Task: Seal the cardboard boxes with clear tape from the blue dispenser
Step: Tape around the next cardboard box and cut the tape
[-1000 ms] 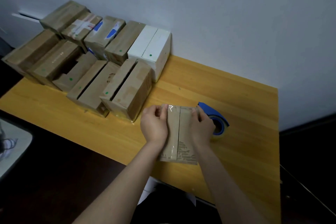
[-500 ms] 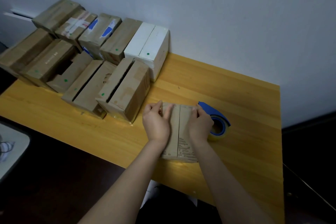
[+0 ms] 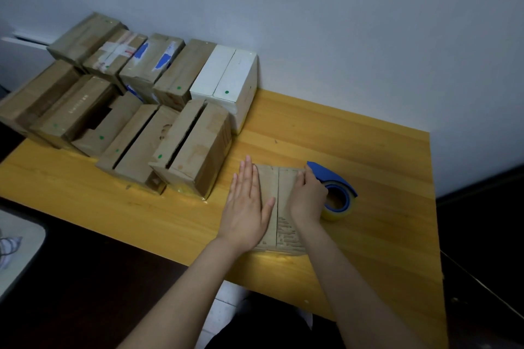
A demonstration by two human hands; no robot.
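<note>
**Head view: both hands on the box being sealed**

Head camera shows a small cardboard box point(image 3: 279, 207) lying near the front edge of the wooden table point(image 3: 368, 150). The left hand point(image 3: 246, 204) lies flat on its top, fingers fully spread, gripping nothing. The right hand point(image 3: 307, 198) curls loosely over the box's right edge. The blue dispenser point(image 3: 337, 193) sits just beside the box at 3 o'clock. Stacked boxes point(image 3: 127, 110) crowd 10 o'clock.

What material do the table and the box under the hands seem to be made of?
The table looks like wood with a glossy yellow finish: grain lines and soft reflections show. The box looks like matte brown cardboard, with a centre seam between flaps; any tape on it cannot be told.
</note>
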